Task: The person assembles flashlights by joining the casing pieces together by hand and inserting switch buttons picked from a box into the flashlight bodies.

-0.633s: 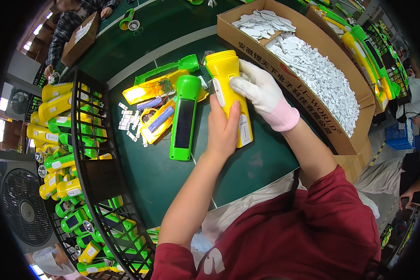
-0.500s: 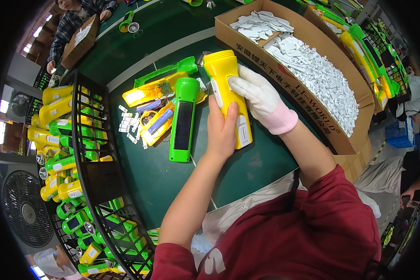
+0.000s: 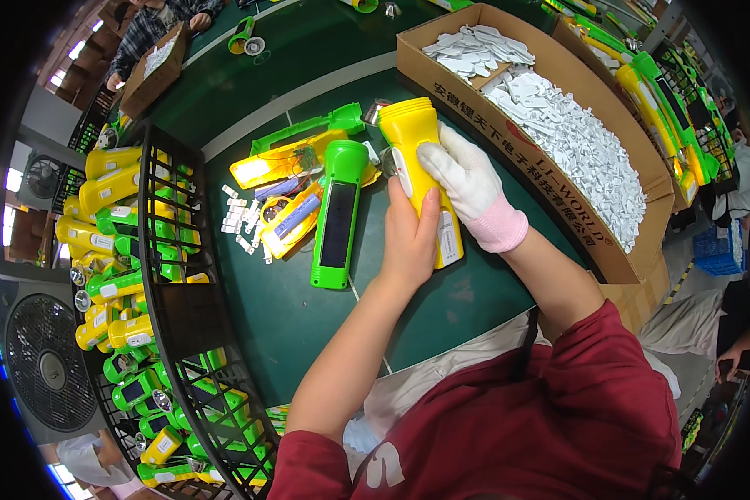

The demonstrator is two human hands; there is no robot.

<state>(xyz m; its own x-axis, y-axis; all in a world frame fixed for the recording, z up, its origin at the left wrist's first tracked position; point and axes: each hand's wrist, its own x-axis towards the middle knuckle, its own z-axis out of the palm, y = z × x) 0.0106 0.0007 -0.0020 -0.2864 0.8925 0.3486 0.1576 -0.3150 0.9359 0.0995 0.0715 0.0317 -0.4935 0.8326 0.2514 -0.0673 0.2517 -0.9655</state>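
Note:
A yellow flashlight shell (image 3: 410, 125) is held between both hands above the green table. My bare left hand (image 3: 410, 233) wraps its lower left side, thumb across the front. On the upper right side of the shell, my right hand (image 3: 468, 179), in a white glove with a pink cuff, is closed round it. Just left of my left hand lies a green flashlight body (image 3: 336, 217) with a dark panel. Behind that are opened yellow shells (image 3: 287, 167) with wires and blue cells, and a green half shell (image 3: 308, 129). Small white parts (image 3: 243, 221) lie beside them.
At left stands a black crate (image 3: 171, 292) full of green and yellow flashlights. A long cardboard box (image 3: 558, 200) of white plastic pieces borders the right. Across the table, a person (image 3: 171, 17) sits by a smaller carton (image 3: 154, 71).
The view has shifted slightly, so most things appear a little further right. Both hands keep their hold on the yellow flashlight shell, with little change in grip.

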